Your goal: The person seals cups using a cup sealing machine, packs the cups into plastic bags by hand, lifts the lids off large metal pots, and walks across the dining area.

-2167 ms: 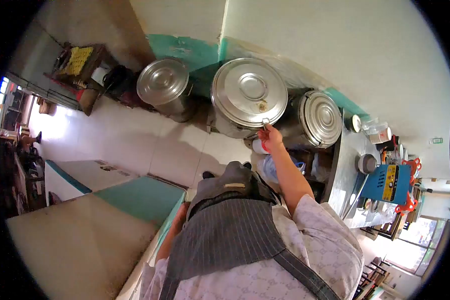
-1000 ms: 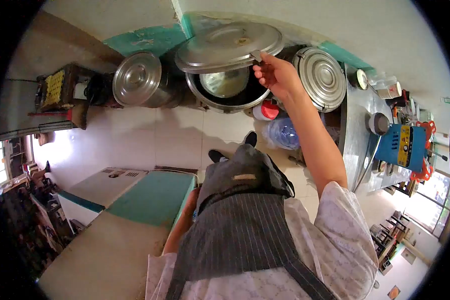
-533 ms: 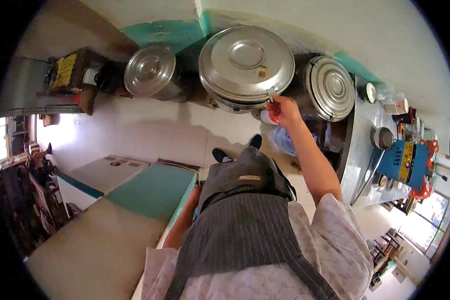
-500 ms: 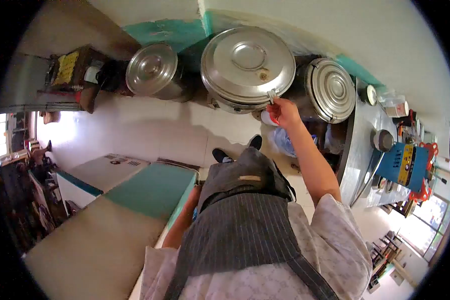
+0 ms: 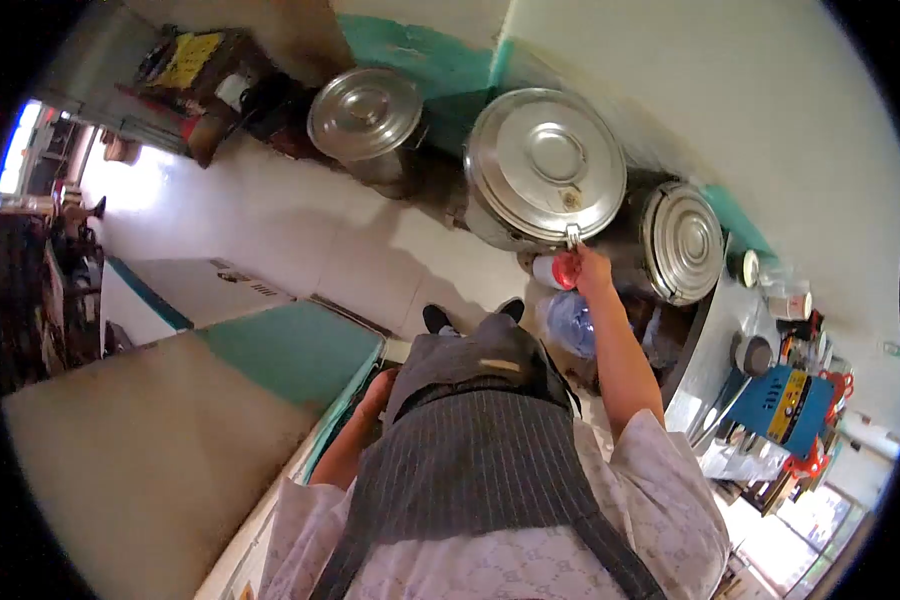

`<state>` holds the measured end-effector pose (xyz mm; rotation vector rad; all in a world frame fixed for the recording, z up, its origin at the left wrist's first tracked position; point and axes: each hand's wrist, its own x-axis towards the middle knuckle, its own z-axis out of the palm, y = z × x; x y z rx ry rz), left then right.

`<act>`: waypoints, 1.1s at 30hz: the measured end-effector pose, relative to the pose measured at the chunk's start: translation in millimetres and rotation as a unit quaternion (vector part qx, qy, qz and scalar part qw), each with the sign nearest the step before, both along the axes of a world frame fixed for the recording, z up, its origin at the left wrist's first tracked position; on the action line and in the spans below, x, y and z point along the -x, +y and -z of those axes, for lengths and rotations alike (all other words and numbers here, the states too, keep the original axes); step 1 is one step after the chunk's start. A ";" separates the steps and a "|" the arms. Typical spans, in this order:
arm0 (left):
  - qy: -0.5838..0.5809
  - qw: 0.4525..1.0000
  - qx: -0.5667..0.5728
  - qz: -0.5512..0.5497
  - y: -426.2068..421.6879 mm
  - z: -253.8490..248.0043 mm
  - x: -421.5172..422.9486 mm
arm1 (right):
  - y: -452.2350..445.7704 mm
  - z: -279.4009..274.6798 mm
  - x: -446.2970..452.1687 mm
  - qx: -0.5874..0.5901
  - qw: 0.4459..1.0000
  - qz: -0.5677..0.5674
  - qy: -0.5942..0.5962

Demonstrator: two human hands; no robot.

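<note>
A large steel pot with a domed lid (image 5: 510, 150) stands against the wall, a metal latch (image 5: 573, 233) on its near rim. My right hand (image 5: 592, 270) is closed at this latch, its fingers pinched on the lower end. Just beside and below the hand is a white container with a red lid (image 5: 564, 270), and nearer me lies a clear plastic bottle (image 5: 572, 322). My left hand (image 5: 380, 386) hangs low by my apron, next to the edge of a green-and-white partition (image 5: 290, 350); its fingers are too unclear to read.
A smaller lidded steel pot (image 5: 365, 115) stands to the left, another with a ridged lid (image 5: 683, 243) to the right. Along the right side runs a metal counter (image 5: 705, 385) with a small saucepan (image 5: 753, 354) and a blue appliance (image 5: 785, 405). Tiled floor (image 5: 300, 235) lies ahead.
The view has turned, so the pots sit lower and further right. My right hand stays at the latch, with its fingers now lower on it. My left hand shows more.
</note>
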<state>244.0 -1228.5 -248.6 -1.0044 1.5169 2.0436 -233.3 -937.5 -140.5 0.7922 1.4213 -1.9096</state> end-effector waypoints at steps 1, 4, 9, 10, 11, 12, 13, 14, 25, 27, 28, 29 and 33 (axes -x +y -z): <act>-0.001 0.999 0.023 0.032 -0.1 12.3 -6.5 | -2.7 -11.0 -6.6 -0.032 0.999 -0.016 0.007; -0.018 0.983 0.134 0.123 -7.9 10.7 -9.9 | -10.3 -1.9 -29.8 -0.103 0.991 -0.076 0.050; 0.048 0.880 0.384 0.276 2.1 57.3 -32.1 | -35.9 11.2 -76.9 -0.116 0.937 -0.328 0.010; 0.085 0.896 0.358 0.251 7.6 78.0 -47.5 | -45.2 12.3 -79.0 -0.128 0.908 -0.398 -0.008; 0.122 0.908 0.329 0.227 9.7 70.0 -49.9 | -60.2 9.8 -82.6 -0.122 0.905 -0.408 -0.001; 0.028 0.927 0.307 0.212 13.2 63.5 -48.1 | -76.4 9.4 -88.8 -0.125 0.884 -0.450 -0.018; -0.067 0.936 0.285 0.195 14.1 31.1 -34.3 | -92.7 10.5 -91.0 -0.130 0.861 -0.491 -0.034; -0.016 0.973 0.226 -0.039 30.7 41.3 -44.5 | -107.9 15.5 -90.3 -0.126 0.856 -0.501 -0.029; -0.165 0.928 0.191 -0.275 236.8 17.2 -27.1 | -220.1 80.6 -61.7 -0.089 0.534 -0.833 0.113; -0.280 0.924 0.104 -0.241 245.4 -45.7 9.2 | -229.9 110.7 -53.0 -0.106 0.510 -0.836 0.174; -0.282 0.889 0.156 -0.324 277.2 -25.5 7.3 | -233.0 122.3 -50.3 -0.110 0.457 -0.860 0.197; -0.306 0.872 0.141 -0.355 285.5 -43.9 16.6 | -238.5 136.5 -46.7 -0.111 0.368 -0.892 0.237; -0.328 0.824 0.130 -0.443 333.6 -64.2 29.2 | -253.1 231.2 -28.7 0.057 -0.239 -0.858 0.450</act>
